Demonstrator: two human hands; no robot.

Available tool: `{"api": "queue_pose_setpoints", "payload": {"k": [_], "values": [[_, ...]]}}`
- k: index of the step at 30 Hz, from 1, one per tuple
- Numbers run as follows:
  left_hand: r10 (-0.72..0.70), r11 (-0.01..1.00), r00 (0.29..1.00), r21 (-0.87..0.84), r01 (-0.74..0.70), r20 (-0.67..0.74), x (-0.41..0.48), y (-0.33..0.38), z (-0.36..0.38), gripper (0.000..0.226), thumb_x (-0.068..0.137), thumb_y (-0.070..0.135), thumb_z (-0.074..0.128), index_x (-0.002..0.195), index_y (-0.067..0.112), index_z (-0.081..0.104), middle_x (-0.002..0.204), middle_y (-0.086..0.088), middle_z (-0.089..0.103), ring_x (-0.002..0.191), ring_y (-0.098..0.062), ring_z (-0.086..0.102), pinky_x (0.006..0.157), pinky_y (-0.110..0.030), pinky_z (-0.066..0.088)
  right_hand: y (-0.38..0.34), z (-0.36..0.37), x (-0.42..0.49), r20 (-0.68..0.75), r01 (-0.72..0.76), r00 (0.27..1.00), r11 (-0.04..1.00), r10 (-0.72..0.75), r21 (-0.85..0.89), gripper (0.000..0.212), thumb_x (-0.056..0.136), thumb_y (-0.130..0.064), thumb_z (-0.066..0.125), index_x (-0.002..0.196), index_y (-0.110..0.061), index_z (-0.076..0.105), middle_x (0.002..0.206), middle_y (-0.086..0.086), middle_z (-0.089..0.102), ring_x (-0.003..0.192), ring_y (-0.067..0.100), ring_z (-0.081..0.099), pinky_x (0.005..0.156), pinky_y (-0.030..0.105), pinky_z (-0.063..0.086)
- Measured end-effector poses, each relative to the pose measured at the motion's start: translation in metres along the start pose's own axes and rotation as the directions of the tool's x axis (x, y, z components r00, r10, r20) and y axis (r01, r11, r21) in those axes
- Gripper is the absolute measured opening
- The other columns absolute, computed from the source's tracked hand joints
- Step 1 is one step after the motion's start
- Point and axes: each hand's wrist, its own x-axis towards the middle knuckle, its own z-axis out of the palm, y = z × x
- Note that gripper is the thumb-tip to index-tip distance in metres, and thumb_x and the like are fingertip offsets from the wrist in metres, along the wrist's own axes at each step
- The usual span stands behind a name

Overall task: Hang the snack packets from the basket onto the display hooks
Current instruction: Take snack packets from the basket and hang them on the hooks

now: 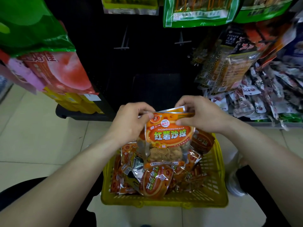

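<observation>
Holding one orange packet (168,136) upright above the yellow basket (211,163): left hand (129,122) pinches its top left corner, right hand (200,114) pinches the top right edge. Both forearms reach forward. Two bare hooks (122,45) on the far dark panel.

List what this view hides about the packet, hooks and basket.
Head view:
- Hang hole of the orange packet: under fingers of left hand and right hand.
- Tips of the display hooks: lost against dark backing.
- Bottom of the yellow basket: buried under packets.
- Top of the green packet: cut by frame edge.
</observation>
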Motion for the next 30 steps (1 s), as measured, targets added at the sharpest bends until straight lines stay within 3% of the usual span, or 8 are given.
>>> {"api": "queue_pose_setpoints", "payload": {"k": [3, 6, 8, 13, 18, 23, 27, 30], "values": [[-0.009, 0.998, 0.999, -0.063, 0.013, 0.053, 0.001, -0.003, -0.009, 0.016, 0.097, 0.02, 0.063, 0.097, 0.036, 0.067, 0.095, 0.013, 0.073, 0.092, -0.003, 0.069, 0.08, -0.03, 0.059, 0.002, -0.001, -0.001, -0.052, 0.043, 0.998, 0.997, -0.039, 0.069, 0.019, 0.087, -0.018, 0.075, 0.098, -0.031, 0.066, 0.078, -0.01, 0.068, 0.081, 0.005, 0.069, 0.077, 0.039, 0.056], [0.016, 0.994, 0.995, -0.105, -0.006, 0.093, 0.002, -0.005, -0.013, 0.025, 0.098, 0.012, 0.061, 0.104, 0.035, 0.07, 0.103, 0.016, 0.073, 0.101, -0.001, 0.067, 0.086, -0.028, 0.058, -0.001, 0.0, -0.001, -0.114, 0.045, 0.993, 0.996, -0.036, 0.072, 0.006, 0.09, -0.027, 0.071, 0.087, -0.03, 0.066, 0.08, -0.013, 0.07, 0.079, 0.003, 0.069, 0.071, 0.038, 0.056], [0.03, 0.992, 0.994, -0.122, -0.018, 0.103, 0.002, -0.006, -0.013, 0.029, 0.099, 0.01, 0.059, 0.107, 0.035, 0.071, 0.105, 0.017, 0.073, 0.104, 0.001, 0.066, 0.088, -0.026, 0.056, -0.002, 0.003, -0.001, -0.176, 0.04, 0.984, 0.999, -0.035, 0.021, 0.009, 0.091, -0.032, 0.069, 0.083, -0.03, 0.065, 0.081, -0.013, 0.069, 0.077, 0.002, 0.066, 0.068, 0.038, 0.055], [0.034, 0.992, 0.995, -0.121, -0.023, 0.09, 0.003, -0.008, -0.011, 0.026, 0.097, 0.017, 0.063, 0.113, 0.036, 0.068, 0.103, 0.022, 0.071, 0.1, 0.005, 0.064, 0.081, -0.019, 0.054, -0.003, 0.004, 0.001, -0.278, 0.027, 0.96, 0.998, -0.044, -0.064, 0.015, 0.092, -0.039, 0.065, 0.079, -0.034, 0.062, 0.07, -0.015, 0.065, 0.066, -0.004, 0.062, 0.051, 0.014, 0.04], [0.015, 0.994, 1.0, -0.104, -0.013, 0.01, 0.004, -0.007, -0.008, 0.009, 0.091, 0.028, 0.07, 0.097, 0.035, 0.067, 0.09, 0.02, 0.069, 0.085, 0.007, 0.065, 0.061, -0.009, 0.048, -0.001, 0.006, 0.003, -0.286, 0.01, 0.958, 0.998, -0.029, -0.068, 0.016, 0.091, -0.039, 0.067, 0.077, -0.033, 0.062, 0.062, -0.018, 0.061, 0.064, -0.009, 0.06, 0.048, 0.008, 0.038], [-0.008, 0.99, 0.999, -0.139, 0.016, 0.053, 0.002, -0.006, -0.01, 0.015, 0.096, 0.022, 0.064, 0.105, 0.034, 0.069, 0.098, 0.018, 0.07, 0.092, 0.001, 0.068, 0.071, -0.016, 0.056, 0.004, 0.003, 0.005, -0.218, 0.019, 0.976, 1.0, -0.022, -0.015, 0.018, 0.086, -0.047, 0.071, 0.081, -0.031, 0.063, 0.079, -0.019, 0.068, 0.072, -0.001, 0.064, 0.059, 0.025, 0.048], [-0.004, 0.987, 0.996, -0.161, 0.018, 0.088, 0.001, -0.005, -0.011, 0.023, 0.099, 0.017, 0.06, 0.113, 0.032, 0.069, 0.102, 0.022, 0.068, 0.097, 0.005, 0.065, 0.075, -0.014, 0.056, 0.001, 0.002, 0.004, -0.149, 0.09, 0.984, 0.995, -0.096, -0.047, 0.011, 0.084, -0.044, 0.074, 0.091, -0.04, 0.066, 0.089, -0.024, 0.068, 0.081, -0.005, 0.064, 0.063, 0.02, 0.046], [0.01, 0.983, 0.998, -0.183, 0.002, 0.061, 0.001, -0.003, -0.013, 0.026, 0.098, 0.016, 0.06, 0.109, 0.039, 0.067, 0.102, 0.024, 0.066, 0.099, 0.007, 0.063, 0.072, -0.011, 0.054, 0.002, 0.003, 0.005, -0.186, 0.085, 0.977, 0.99, -0.105, -0.112, 0.006, 0.087, -0.044, 0.07, 0.084, -0.042, 0.066, 0.085, -0.026, 0.066, 0.075, -0.004, 0.062, 0.056, 0.016, 0.042]]}}
